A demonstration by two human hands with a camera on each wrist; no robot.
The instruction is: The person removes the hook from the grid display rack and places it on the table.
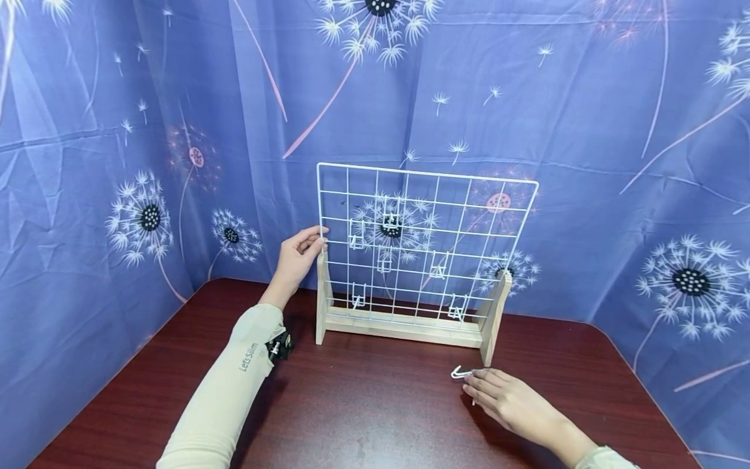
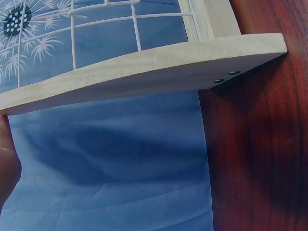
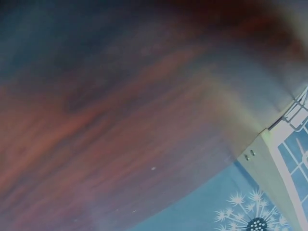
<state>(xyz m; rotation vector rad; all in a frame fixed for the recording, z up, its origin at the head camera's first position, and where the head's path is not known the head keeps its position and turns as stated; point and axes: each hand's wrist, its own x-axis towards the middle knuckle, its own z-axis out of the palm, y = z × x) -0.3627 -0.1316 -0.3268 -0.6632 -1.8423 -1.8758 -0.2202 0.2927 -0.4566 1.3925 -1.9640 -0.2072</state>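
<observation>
A white wire grid panel [image 1: 428,172] stands upright in a light wooden stand [image 1: 404,331]. My left hand [image 1: 299,256] holds the panel's left edge, just above the wooden upright [image 1: 321,306]. In the left wrist view, part of that hand [image 2: 7,168] shows beside the upright [image 2: 144,72]. Several white wire hooks hang on the grid, one of them a hook [image 1: 390,221] near the upper middle. Low over the table, in front of the stand's right foot, my right hand [image 1: 506,397] pinches another white wire hook [image 1: 459,373], its bent end sticking out leftward.
The dark red wooden table [image 1: 363,404] has rounded back corners. Behind and beside it hangs a blue curtain [image 1: 263,130] with dandelion prints. A black device [image 1: 280,345] is strapped at my left wrist. The right wrist view is blurred, with the stand's side [image 3: 269,168] at its right.
</observation>
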